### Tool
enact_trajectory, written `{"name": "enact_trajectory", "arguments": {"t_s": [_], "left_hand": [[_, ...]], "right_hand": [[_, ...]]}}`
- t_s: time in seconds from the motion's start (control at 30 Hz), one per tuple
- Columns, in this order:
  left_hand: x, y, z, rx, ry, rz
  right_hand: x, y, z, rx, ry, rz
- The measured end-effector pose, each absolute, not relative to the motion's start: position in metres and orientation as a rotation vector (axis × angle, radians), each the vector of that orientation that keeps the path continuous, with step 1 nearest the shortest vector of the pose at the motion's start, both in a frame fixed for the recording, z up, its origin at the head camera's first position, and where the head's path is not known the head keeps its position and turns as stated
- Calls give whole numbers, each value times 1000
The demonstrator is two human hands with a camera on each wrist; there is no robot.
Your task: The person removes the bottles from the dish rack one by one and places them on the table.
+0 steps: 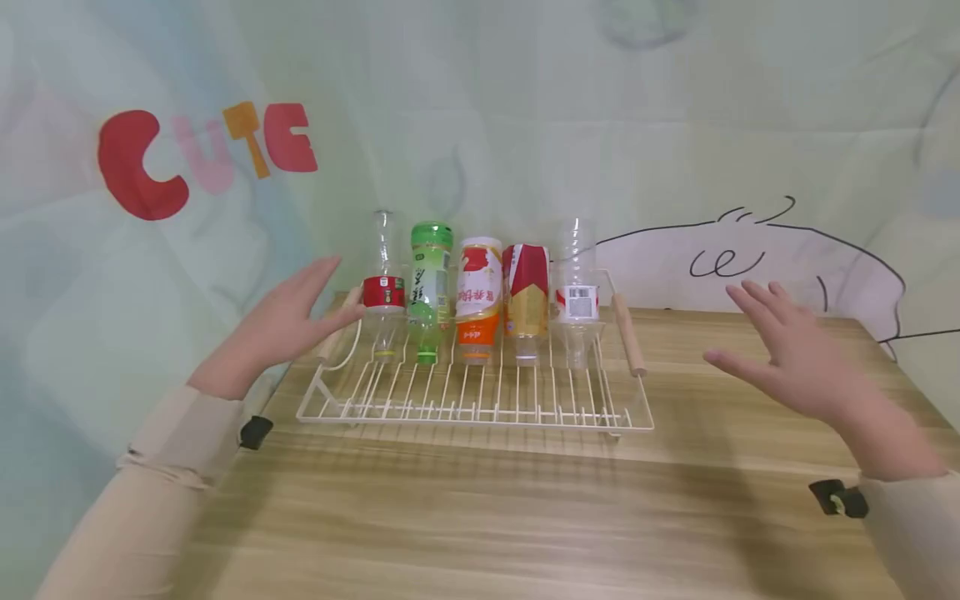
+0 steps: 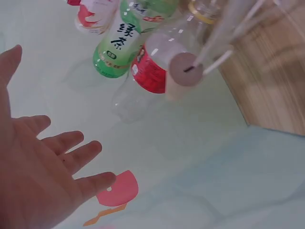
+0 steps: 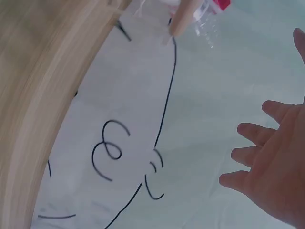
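Five bottles would exceed counting, so several plastic bottles stand upside down in a row in a white wire rack (image 1: 480, 425) with wooden handles. From the left they are a clear bottle with a red label (image 1: 384, 292), a green tea bottle (image 1: 430, 292), a white-and-orange bottle (image 1: 478, 292), a red-and-gold bottle (image 1: 527, 292) and a clear bottle with a white label (image 1: 577, 302). My left hand (image 1: 288, 321) hovers by the rack's left handle, fingers straight, holding nothing. Well right of the rack, my right hand (image 1: 795, 358) is raised with fingers spread and nothing in it.
The rack stands on a wood-grain table (image 1: 480, 517). Behind it hangs a pale printed curtain (image 1: 480, 108) with coloured letters at left and a line drawing at right. The right wooden handle (image 1: 628, 335) sticks up on the side toward my right hand.
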State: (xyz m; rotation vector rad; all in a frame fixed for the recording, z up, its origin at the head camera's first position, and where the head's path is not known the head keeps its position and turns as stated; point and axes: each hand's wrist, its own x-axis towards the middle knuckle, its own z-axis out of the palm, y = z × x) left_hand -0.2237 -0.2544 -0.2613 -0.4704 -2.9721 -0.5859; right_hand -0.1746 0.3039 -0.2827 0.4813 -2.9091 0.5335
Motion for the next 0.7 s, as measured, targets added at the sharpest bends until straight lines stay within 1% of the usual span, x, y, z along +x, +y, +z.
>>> {"name": "enact_trajectory", "arguments": {"t_s": [0.17,0.33,0.53,0.7], "left_hand": [[-243,-244,-251,-382,-2964,-852],[-261,-234,-247,-253,-2914,-1000],[-277,-224,-249,-149,-2863,-1151],[-290,-221,-257,-89,-2831,-1238]], "right_hand": [[-166,287,-282,500,-2873,650],[-163,271,-290,550,-2823,716],[-162,257,-303,628,-2777,779],[-161,247,-315,611,-2808,849]]}}
